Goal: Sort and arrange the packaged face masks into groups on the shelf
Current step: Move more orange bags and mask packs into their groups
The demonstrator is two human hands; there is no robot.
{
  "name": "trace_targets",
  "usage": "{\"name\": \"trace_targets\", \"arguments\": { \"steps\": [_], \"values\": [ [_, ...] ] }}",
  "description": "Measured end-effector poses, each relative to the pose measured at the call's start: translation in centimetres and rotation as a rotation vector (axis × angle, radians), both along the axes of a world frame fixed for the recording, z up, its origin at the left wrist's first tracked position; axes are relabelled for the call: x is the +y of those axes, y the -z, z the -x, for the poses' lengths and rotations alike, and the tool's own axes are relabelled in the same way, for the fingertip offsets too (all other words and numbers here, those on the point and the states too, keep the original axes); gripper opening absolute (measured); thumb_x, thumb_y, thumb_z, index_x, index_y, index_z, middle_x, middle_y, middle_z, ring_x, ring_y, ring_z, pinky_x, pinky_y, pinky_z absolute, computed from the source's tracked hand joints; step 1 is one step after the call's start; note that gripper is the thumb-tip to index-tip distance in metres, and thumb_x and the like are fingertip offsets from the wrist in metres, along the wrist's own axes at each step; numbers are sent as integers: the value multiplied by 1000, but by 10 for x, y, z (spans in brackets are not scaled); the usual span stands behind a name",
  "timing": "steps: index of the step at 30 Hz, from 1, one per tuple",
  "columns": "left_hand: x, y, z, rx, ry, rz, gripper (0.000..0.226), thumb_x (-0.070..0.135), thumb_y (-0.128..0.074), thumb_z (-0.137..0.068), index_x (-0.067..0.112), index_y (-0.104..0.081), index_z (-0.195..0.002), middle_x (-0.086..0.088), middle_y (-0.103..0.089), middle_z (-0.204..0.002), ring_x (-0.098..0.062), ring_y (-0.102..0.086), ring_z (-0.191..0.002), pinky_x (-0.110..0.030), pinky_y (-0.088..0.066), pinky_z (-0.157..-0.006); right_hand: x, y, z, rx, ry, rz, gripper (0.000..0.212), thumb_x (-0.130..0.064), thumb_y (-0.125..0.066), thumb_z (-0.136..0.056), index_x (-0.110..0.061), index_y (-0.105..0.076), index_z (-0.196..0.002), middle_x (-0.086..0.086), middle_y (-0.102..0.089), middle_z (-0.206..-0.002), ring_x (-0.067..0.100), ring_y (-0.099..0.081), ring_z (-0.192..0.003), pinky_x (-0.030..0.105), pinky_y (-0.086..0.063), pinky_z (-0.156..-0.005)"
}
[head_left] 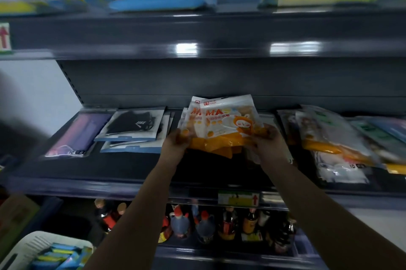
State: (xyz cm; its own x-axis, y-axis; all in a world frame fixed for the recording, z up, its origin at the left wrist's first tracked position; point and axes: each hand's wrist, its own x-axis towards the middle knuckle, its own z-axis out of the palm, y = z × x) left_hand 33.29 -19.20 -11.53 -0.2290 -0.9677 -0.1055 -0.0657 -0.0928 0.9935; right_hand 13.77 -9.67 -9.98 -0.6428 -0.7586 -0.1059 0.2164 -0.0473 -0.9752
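Evidently we pinch the orange mask packets (222, 124) by both lower corners, left hand (179, 139) and right hand (264, 137), above the middle shelf (131, 166); light, floppy, slippery film.

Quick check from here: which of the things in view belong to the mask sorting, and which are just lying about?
Job: orange mask packs held by left hand and right hand; black mask packs; purple pack; mixed pile; middle shelf.
Lying about: sauce bottles; white basket.
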Motion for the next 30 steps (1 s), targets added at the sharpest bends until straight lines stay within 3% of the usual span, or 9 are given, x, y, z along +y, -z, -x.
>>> {"name": "trace_targets", "arguments": {
  "steps": [3,6,9,11,15,19,21,24,30],
  "values": [
    [-5,-1,-4,-4,-14,-1,34,-10,-50,-87,-1,-53,-120,-5,-62,-87,-17,-56,-69,-18,-49,-55,-13,3,-10,47,-5,-37,62,-15,-81,-62,-7,-54,-117,15,-67,-108,31,-68,-93,42,-60,-68],
    [-11,-1,-6,49,-48,-80,29,-16,-48,-84,-1,-61,-105,-13,-65,-91,-20,-62,-73,-23,-54,-58,-27,7,-17,156,-15,-122,72,-21,-85,-61,-11,-48,-122,12,-64,-115,34,-64,-104,54,-54,-85],
    [-12,-2,-5,131,-105,-207,28,-13,-53,-85,-3,-62,-110,-18,-65,-104,-29,-65,-90,-28,-56,-63,-33,1,-22,291,-58,-211,74,-21,-83,-68,-12,-45,-130,7,-59,-125,28,-58,-113,42,-51,-92],
    [-13,-6,-1,172,-129,-240,27,-13,-53,-85,-3,-61,-108,-18,-64,-108,-30,-64,-95,-27,-57,-61,-37,-4,-21,360,-71,-218,60,-18,-78,-74,-11,-47,-125,3,-57,-120,23,-54,-114,27,-47,-82],
    [-17,-18,5,237,-165,-286,32,-15,-50,-86,1,-56,-112,-12,-54,-109,-29,-57,-96,-18,-56,-49,-44,-11,-22,452,-121,-216,68,-14,-75,-76,-10,-43,-136,8,-55,-130,27,-52,-121,30,-46,-92],
    [-21,-16,3,137,-114,-221,33,-8,-54,-88,-5,-55,-121,-13,-55,-119,-16,-57,-83,-15,-52,-48,-53,-12,-20,635,-132,-272,71,-23,-74,-77,-12,-41,-138,10,-51,-136,27,-48,-126,30,-39,-99],
    [-24,-12,-1,105,-141,-219,34,6,-57,-91,0,-56,-124,-14,-58,-122,-27,-61,-95,-32,-59,-69,-55,-12,-22,676,-134,-285,79,-26,-77,-72,-14,-40,-140,9,-49,-138,27,-46,-128,35,-39,-106],
    [-21,-12,-8,-89,-139,-103,37,25,-56,-93,5,-56,-124,-18,-60,-124,-36,-58,-111,-49,-47,-98,-52,-13,-25,680,-148,-294,92,-27,-85,-63,-15,-37,-140,6,-43,-142,25,-41,-130,38,-37,-109],
    [-9,-17,-8,-288,-69,115,41,28,-50,-97,4,-50,-130,-10,-57,-119,-22,-53,-105,-26,-36,-80,-43,-14,-31,870,-213,-288,84,-32,-83,-64,-18,-42,-136,6,-40,-141,27,-39,-130,40,-37,-108]
  ]
}}
